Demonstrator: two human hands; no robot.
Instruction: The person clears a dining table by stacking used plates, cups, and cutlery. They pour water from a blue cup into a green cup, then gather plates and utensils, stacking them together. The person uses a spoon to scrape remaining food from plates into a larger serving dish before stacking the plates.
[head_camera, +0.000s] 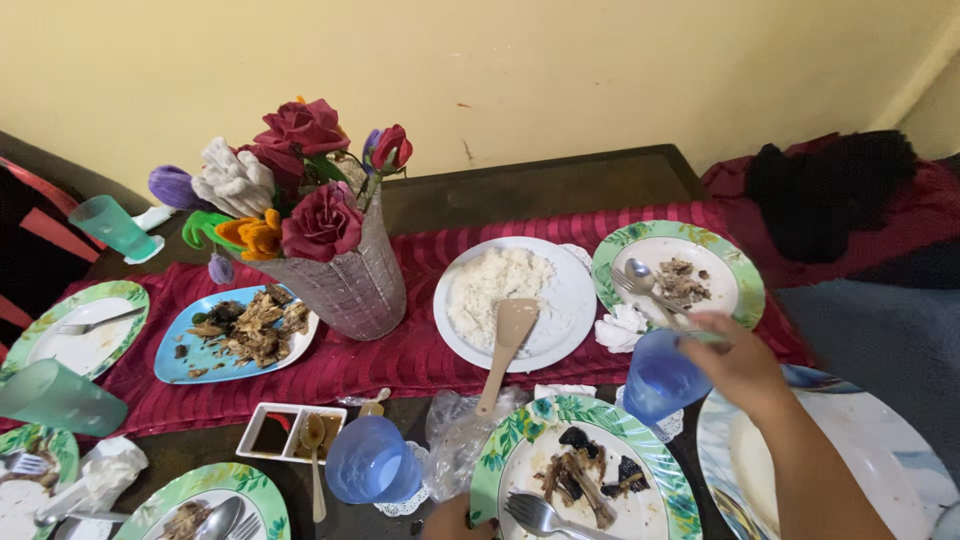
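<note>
Right hand (740, 362) wraps its grip around blue tumbler (662, 378), held just off the tabletop beside a green-rimmed plate (745, 285). Left hand (455, 520) barely visible; grip cannot be told. Risk: tumbler clips the plate's spoon (640, 272) (contents unseen), spills.

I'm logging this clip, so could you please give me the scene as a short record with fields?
Setting: dark table with red runner, yellow wall behind
Right hand: grip closed on blue cup
Left hand: at bottom edge, beside plate of scraps; grip unclear
Centre: flower vase, rice plate with beige paddle
Left side: blue dish of meat, green cup
Front: second blue cup, sauce tray
</note>
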